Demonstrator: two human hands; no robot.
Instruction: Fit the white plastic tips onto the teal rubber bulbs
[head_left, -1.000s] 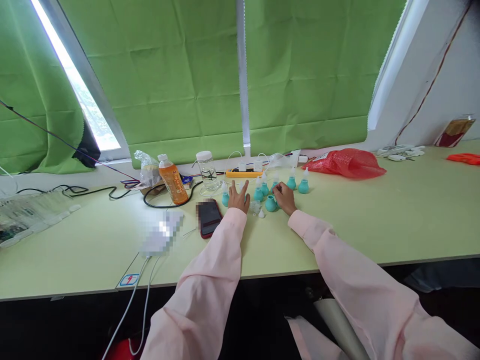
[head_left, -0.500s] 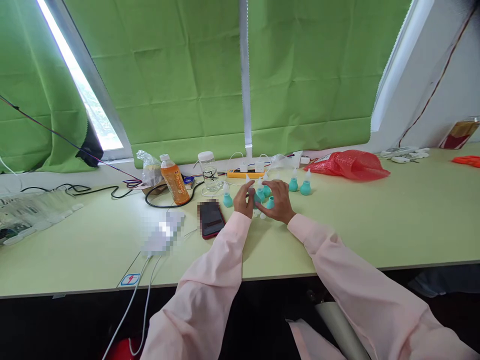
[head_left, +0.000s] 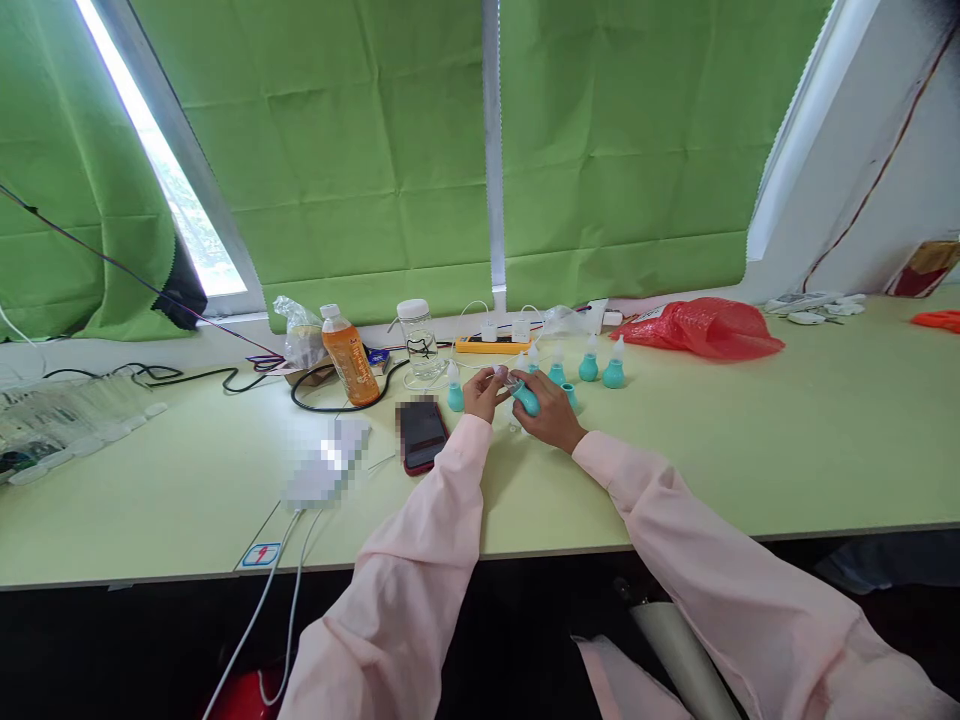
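My right hand (head_left: 549,408) is closed around the teal bulb of a nasal aspirator (head_left: 527,401), which lies tilted in its fingers. My left hand (head_left: 485,391) pinches the clear tip end of that same aspirator, close against the right fingers. Whether the tip is fully seated I cannot tell. Several teal aspirators with pointed clear tips stand upright behind and to the right, among them one aspirator (head_left: 613,369). Another aspirator (head_left: 454,388) stands just left of my left hand. An open teal bulb without a tip (head_left: 570,394) sits beside my right hand. Small clear pieces (head_left: 515,424) lie below the hands.
A phone (head_left: 423,437) lies left of my forearms. Behind are an orange drink bottle (head_left: 351,358), a clear jar (head_left: 420,345) and a yellow power strip (head_left: 491,346). A red plastic bag (head_left: 705,328) lies at the back right. White cables (head_left: 294,570) hang over the table's front edge.
The aspirator between my hands has gone from roughly upright to tilted, its bulb now toward the lower right. My left fingers have closed on its tip end, and the hands are closer together.
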